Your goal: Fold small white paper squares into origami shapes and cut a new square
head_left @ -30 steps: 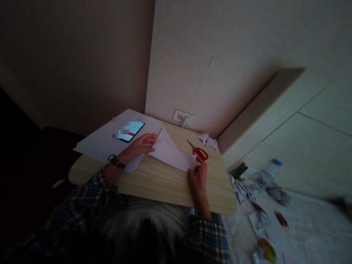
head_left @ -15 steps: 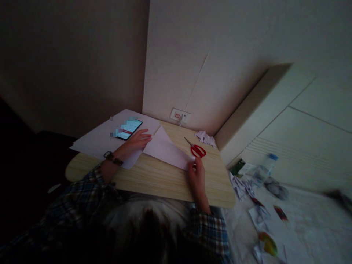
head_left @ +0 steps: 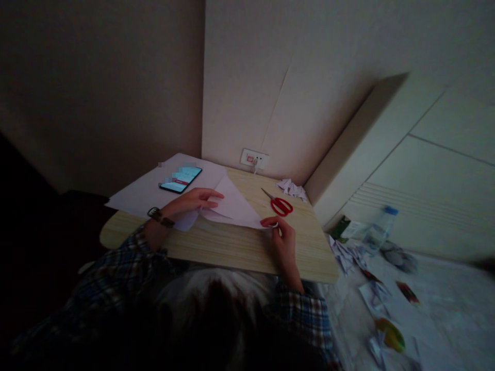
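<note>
A folded sheet of white paper (head_left: 232, 203) lies on the small wooden table between my hands, its long edge toward me. My left hand (head_left: 197, 200) rests over the paper's left part with fingers stretched out and a little apart. At the sheet's right corner, the thumb and fingers of my right hand (head_left: 281, 234) are pinched on the paper. Beyond that hand lie red-handled scissors (head_left: 279, 204), their blades pointing away to the left. Left of the folded sheet are more white sheets (head_left: 135, 188), with a lit phone (head_left: 181, 180) on top.
Folded paper pieces (head_left: 291, 189) sit at the table's far right corner. A wall socket (head_left: 254, 158) with a plug is just behind the table (head_left: 232, 252). To the right, a plastic bottle (head_left: 381, 232), more folded papers (head_left: 344, 253) and a yellow-green object (head_left: 391, 335) lie on a pale surface.
My right hand has moved slightly up with the paper's right corner. My left hand has shifted right over the paper, whose near edge is now lifted and folded. The view has turned slightly.
</note>
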`<state>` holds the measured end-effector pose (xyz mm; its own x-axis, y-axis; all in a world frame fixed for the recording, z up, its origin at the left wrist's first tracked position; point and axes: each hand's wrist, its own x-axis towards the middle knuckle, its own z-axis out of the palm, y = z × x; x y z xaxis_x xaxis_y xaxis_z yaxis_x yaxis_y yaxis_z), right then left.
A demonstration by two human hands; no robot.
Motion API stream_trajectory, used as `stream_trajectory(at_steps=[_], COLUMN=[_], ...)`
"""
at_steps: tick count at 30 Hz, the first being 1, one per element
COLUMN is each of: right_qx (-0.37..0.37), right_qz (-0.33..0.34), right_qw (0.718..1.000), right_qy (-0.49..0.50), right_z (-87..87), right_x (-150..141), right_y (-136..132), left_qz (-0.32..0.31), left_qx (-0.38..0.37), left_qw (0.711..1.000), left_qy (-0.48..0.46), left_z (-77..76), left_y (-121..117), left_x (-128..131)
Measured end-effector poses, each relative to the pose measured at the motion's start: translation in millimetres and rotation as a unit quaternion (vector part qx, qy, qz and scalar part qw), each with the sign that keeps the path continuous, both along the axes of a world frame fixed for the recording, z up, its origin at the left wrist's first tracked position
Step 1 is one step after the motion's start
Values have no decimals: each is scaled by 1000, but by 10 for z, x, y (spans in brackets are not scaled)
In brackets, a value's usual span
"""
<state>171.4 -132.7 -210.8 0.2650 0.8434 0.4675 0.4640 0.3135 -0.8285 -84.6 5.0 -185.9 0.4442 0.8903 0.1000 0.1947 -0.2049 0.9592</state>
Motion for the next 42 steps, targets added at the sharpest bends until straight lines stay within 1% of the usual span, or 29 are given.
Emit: stream_trajectory(at_steps=[3, 5, 8, 12, 15, 18, 20, 22, 25, 28, 30, 33, 39, 42], right_qx=[-16, -28, -33, -38, -67, -90, -94, -89, -79, -80, -84, -92, -90, -85], right_qz=[24, 36, 28, 9, 15, 24, 21, 6, -35, -73, -79, -70, -37, -14], right_qw=[999, 999, 999, 999, 998, 994, 992, 991, 990, 987, 986, 986, 991, 994], right_qy=[15, 21, 25, 19, -14, -59, -80, -96, -114, -122, -123, -121, -89, -62], right_z=[11, 28, 64, 80, 41, -21, -60, -96, -150, -208, -241, -266, -236, -215], right_x=[-19, -31, -36, -44, -61, -62, -44, -11, 50, 87, 88, 74, 64, 26], right_y=[-14, -41, -89, -100, -50, 15, 50, 74, 102, 126, 138, 138, 106, 113], left_qz=[-79, -114, -144, -158, -147, -108, -77, -52, -20, -1, 3, 5, 5, 0], left_qx=[21, 41, 75, 126, 165, 203, 226, 246, 271, 290, 299, 308, 318, 328], left_qw=[993, 984, 969, 950, 941, 939, 937, 936, 933, 930, 928, 926, 918, 912], left_qy=[82, 128, 185, 238, 255, 257, 254, 248, 237, 225, 221, 219, 236, 247], left_z=[0, -21, -65, -131, -197, -273, -325, -376, -448, -494, -503, -491, -449, -384], left_y=[7, 12, 9, -5, -11, -15, -22, -37, -74, -113, -133, -150, -164, -202], left_x=[-19, -27, -37, -43, -43, -52, -68, -90, -117, -119, -110, -97, -80, -31])
